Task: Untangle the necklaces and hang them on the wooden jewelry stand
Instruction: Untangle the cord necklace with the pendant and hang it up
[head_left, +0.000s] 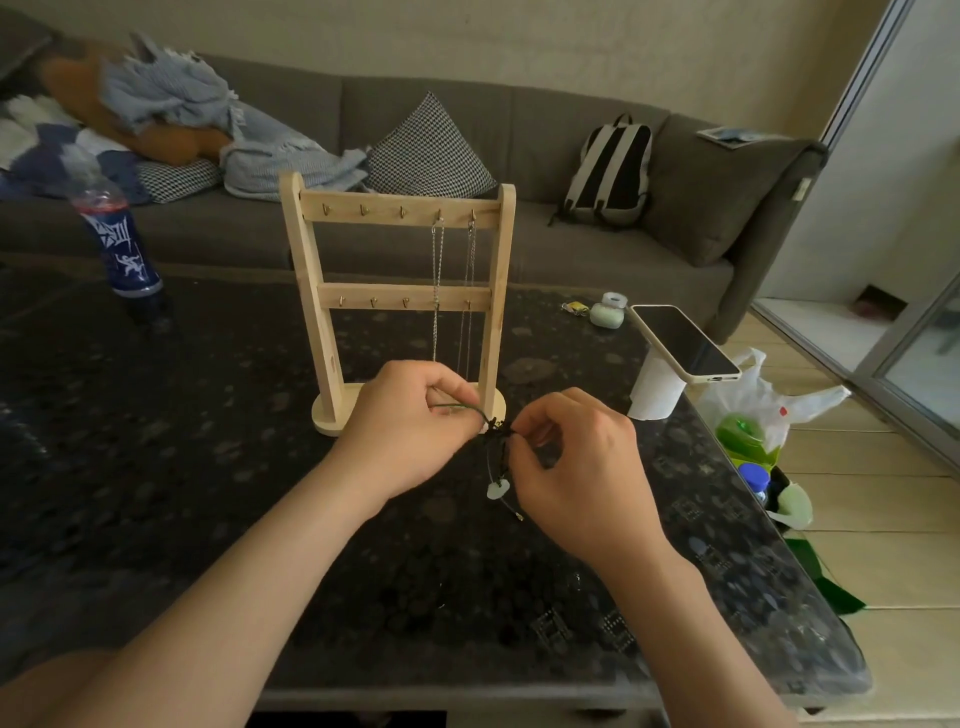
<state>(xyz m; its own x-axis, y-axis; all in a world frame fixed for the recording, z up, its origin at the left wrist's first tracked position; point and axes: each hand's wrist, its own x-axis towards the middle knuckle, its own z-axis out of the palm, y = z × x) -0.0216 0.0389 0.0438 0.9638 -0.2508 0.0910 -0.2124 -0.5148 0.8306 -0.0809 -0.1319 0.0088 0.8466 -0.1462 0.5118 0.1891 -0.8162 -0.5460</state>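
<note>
At the far left we see a blue-labelled bottle (117, 244) standing on the dark patterned counter (208, 467), near its back edge. Toward the middle stands the wooden jewelry stand (400, 296), upright on its oval base, with two bars of small hooks. Two chain necklaces (438, 280) hang side by side from the two rightmost hooks of the upper bar and reach down behind the hands.

Just in front of the base we find the left hand (410, 421), its grip closed. Thumb and curled fingers pinch a thin green cord (470, 408) that runs to the right. That cord meets a knotted black cord (497, 434) held up between both hands, above the counter. From the knot, black strands drop to a pale pendant (497, 489), which dangles close to the counter; we cannot tell whether it touches.

The right hand (576, 457) comes next, its grip also closed, fingertips pinching the black cord at the knot. Further right a white paper roll (655, 389) stands on the counter with a phone (685, 343) lying tilted on top of it. Beyond the counter's right edge a plastic bag (763, 405) sits on the floor.
</note>
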